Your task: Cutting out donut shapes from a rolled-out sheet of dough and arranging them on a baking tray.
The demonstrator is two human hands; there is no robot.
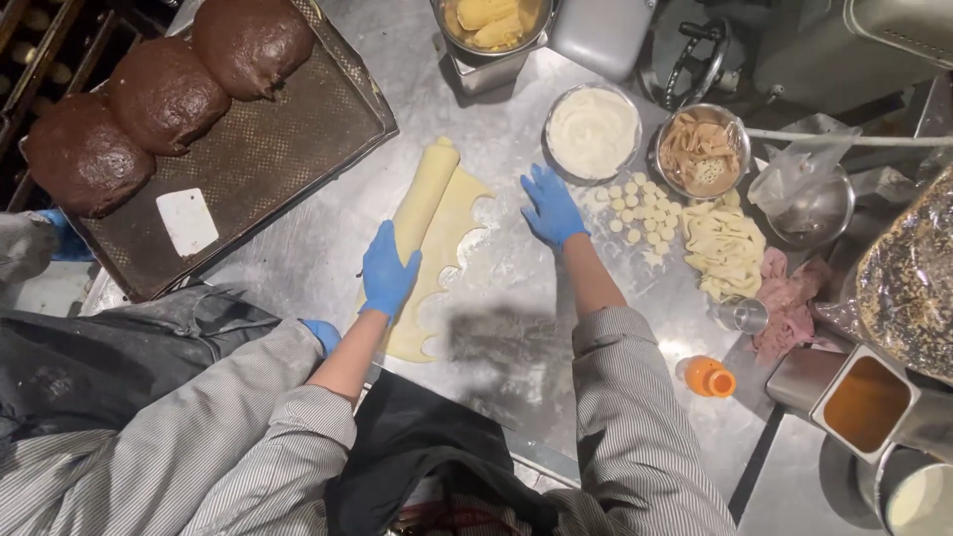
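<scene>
**Dough roll lies slanted under the left hand, right hand off on bare steel**

Dough is what both gloved hands are about, so start at the far left and work across. A dark baking tray [298,149] sits at the table's upper left corner, carrying three round chocolate-brown loaves [164,94] and a white plastic scraper [187,220]. A co-worker in a striped sleeve stands close by on that side, one blue-gloved hand [323,335] just showing.

Next comes the dough roll [425,194], pale yellow, on the floured steel table [506,328]. Its long axis runs from near the person's body up and slightly rightward, away toward the far edge. Beside it, to the right, spreads the ragged dough sheet [452,238], its edge scalloped where rounds look to have been cut out. The left hand [387,278] rests flat on the near end of the roll, fingers together and pointing along that axis, not closed round anything. So this hand is the one in contact.

The right hand [551,208] lies apart from the dough, palm down on the table, fingers spread a little, holding nothing. Just beyond its fingertips are small dough discs [640,213], then a bowl of flour [593,132], a bowl of filling [701,154], folded dumplings [725,248], and an orange-capped bottle [708,377] nearer the person.
</scene>
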